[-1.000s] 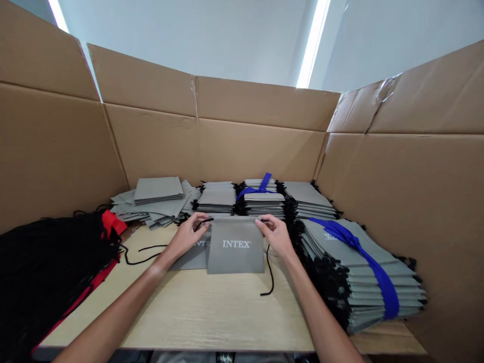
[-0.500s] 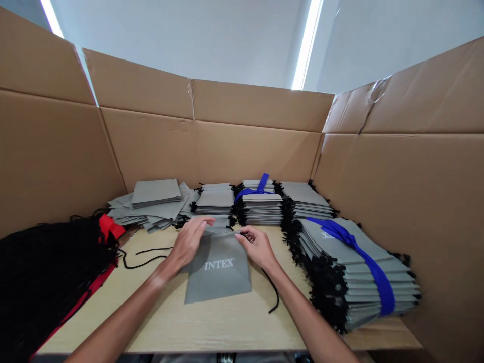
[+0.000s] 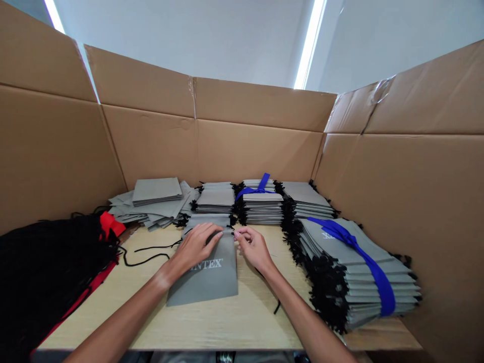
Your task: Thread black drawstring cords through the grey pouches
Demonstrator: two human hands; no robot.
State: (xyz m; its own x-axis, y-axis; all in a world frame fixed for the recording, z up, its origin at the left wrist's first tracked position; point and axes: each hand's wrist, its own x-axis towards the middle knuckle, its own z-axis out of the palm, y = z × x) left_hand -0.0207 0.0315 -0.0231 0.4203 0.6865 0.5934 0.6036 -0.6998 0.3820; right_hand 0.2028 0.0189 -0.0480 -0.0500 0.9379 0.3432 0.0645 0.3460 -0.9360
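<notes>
Grey fabric pouch (image 3: 206,275) flat on pale wood worktop (image 3: 234,322), mid-worktop, now slid nearer the front edge and skewed toward the left compared with a second ago. Left hand (image 3: 196,247) lying open-palmed over pouch's upper left, covering start of the white print; only "NTEX" readable, earlier "INTEX" in full. Right hand (image 3: 252,246) moved in from the pouch's right corner to its top edge, fingertips pinched at the opening, on the black drawstring (image 3: 277,306) probably, grip not clear. Both hands closer together than before: likely cinching or threading the cord. Bundled grey stacks (image 3: 359,272) along right edge, blue strap (image 3: 372,267) round them; partial white print there, unreadable.
</notes>
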